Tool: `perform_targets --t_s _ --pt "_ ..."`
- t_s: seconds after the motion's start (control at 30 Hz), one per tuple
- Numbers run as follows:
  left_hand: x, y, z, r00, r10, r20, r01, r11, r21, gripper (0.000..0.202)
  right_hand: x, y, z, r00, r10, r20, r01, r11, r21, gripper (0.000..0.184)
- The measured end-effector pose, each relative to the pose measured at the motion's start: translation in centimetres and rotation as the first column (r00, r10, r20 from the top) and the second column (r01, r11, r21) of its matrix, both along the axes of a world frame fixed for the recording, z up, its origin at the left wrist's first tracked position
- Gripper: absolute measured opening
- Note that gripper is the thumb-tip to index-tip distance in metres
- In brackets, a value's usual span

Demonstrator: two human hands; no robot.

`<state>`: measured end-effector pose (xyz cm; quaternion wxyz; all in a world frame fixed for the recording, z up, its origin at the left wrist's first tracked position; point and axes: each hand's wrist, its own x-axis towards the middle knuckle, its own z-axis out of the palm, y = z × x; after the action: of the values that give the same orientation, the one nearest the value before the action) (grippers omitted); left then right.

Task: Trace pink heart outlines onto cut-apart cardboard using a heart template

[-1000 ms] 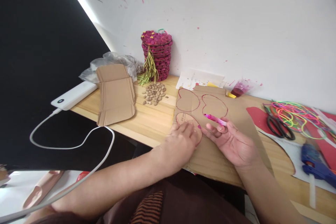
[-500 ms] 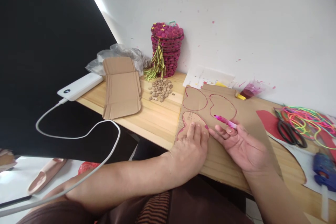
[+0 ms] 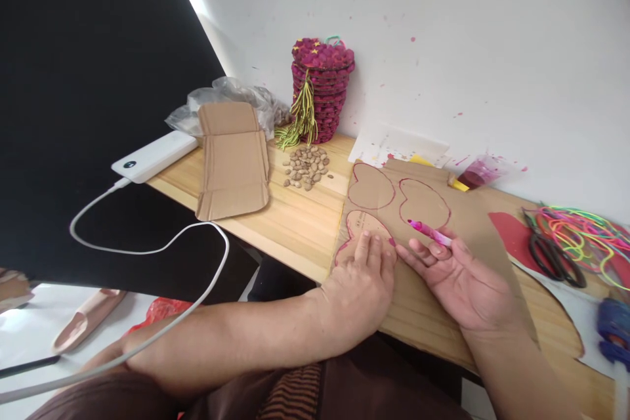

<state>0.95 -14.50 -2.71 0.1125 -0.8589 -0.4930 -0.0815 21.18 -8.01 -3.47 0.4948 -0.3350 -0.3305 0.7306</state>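
Note:
A brown cardboard sheet (image 3: 472, 226) lies on the wooden table (image 3: 300, 223), with three heart outlines drawn on it in red. My left hand (image 3: 361, 282) rests flat on the nearest heart outline (image 3: 361, 223), fingers stretched out and pressing the cardboard. My right hand (image 3: 460, 279) lies palm up beside it, holding a pink marker (image 3: 428, 231) between thumb and fingers. The marker's tip points left, toward the far right heart outline (image 3: 424, 203). A third heart outline (image 3: 371, 185) sits at the sheet's far left corner.
A flattened cardboard piece (image 3: 232, 157), a heap of seeds (image 3: 306, 167) and a dark red woven basket (image 3: 319, 88) stand at the back left. A white power bank (image 3: 155, 155) with cable lies at the table's left edge. Scissors (image 3: 551, 256), neon cords (image 3: 583, 230) and a blue glue gun (image 3: 615, 328) sit right.
My left hand slid slightly toward me on the near heart, uncovering more of it. The view shifted left. My right hand still holds the marker the same way.

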Motion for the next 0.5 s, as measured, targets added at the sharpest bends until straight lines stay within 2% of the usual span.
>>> perform_targets --t_s 0.3,0.5 --pt "0.08 0.21 -0.5 0.999 0.002 0.044 0.0 0.999 -0.054 0.054 -0.45 -0.18 0.45 1.0 0.005 0.007 -0.005 1.0 0.006 0.013" --pt "0.17 0.19 -0.43 0.997 0.035 0.067 -0.033 0.999 -0.029 0.051 -0.55 -0.14 0.42 1.0 0.019 0.012 -0.019 1.0 0.019 0.011"
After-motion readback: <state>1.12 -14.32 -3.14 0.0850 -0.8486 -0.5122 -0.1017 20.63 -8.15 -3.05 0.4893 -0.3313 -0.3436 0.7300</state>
